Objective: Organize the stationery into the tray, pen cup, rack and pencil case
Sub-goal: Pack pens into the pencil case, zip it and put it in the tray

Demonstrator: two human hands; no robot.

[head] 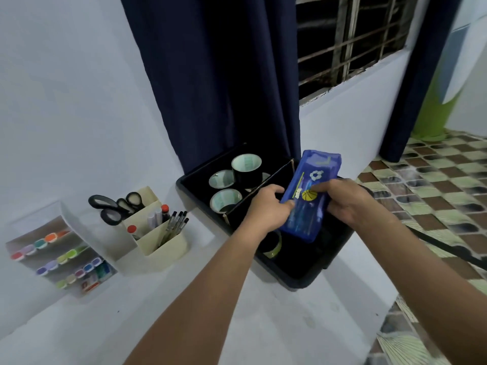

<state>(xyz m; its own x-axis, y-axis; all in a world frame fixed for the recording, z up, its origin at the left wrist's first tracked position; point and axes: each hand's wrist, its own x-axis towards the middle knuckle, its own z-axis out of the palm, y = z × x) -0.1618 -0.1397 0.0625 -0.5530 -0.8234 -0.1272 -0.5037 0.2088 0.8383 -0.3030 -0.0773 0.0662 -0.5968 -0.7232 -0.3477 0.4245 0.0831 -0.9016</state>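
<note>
A blue pencil case with ball prints hangs tilted over the near half of the black tray. My left hand grips its left edge and my right hand grips its right side, thumb on top. Pens show through its clear front. Several black tape rolls stand in the tray's far compartment, and a yellow-green roll lies in the near one. A cream pen cup holds pens, markers and black scissors. A white rack at the left holds several coloured markers.
The things stand on a white surface against a white wall. A dark blue curtain hangs behind the tray, beside a barred window. Patterned floor tiles lie to the right, crossed by a black cable.
</note>
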